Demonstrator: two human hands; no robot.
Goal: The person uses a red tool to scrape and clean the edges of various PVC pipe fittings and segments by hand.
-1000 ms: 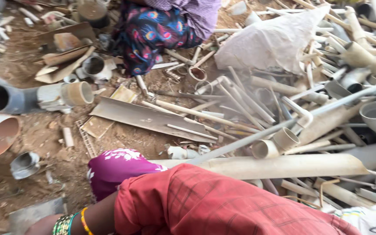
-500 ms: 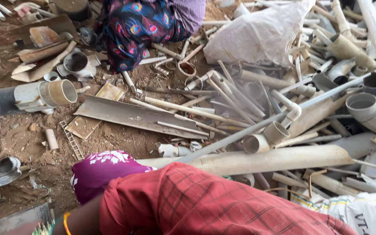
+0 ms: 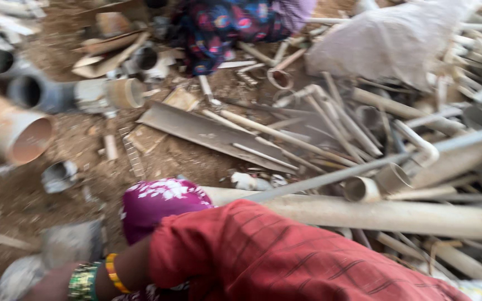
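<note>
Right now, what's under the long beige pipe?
Under the long beige pipe lie thinner pipes and scraps. Its left end passes behind a magenta cloth and red sleeve; whatever lies beneath there is covered.

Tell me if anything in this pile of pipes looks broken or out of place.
Yes. The long pale pipe lying across the heap looks flattened and split at its right end. A grey panel lies flat on the dirt with thin pipes strewn across it. Short offcuts sit loose among them. The frame is blurred.

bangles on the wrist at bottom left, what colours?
Green bangles beside a yellow-orange one, head view, blurred.
</note>
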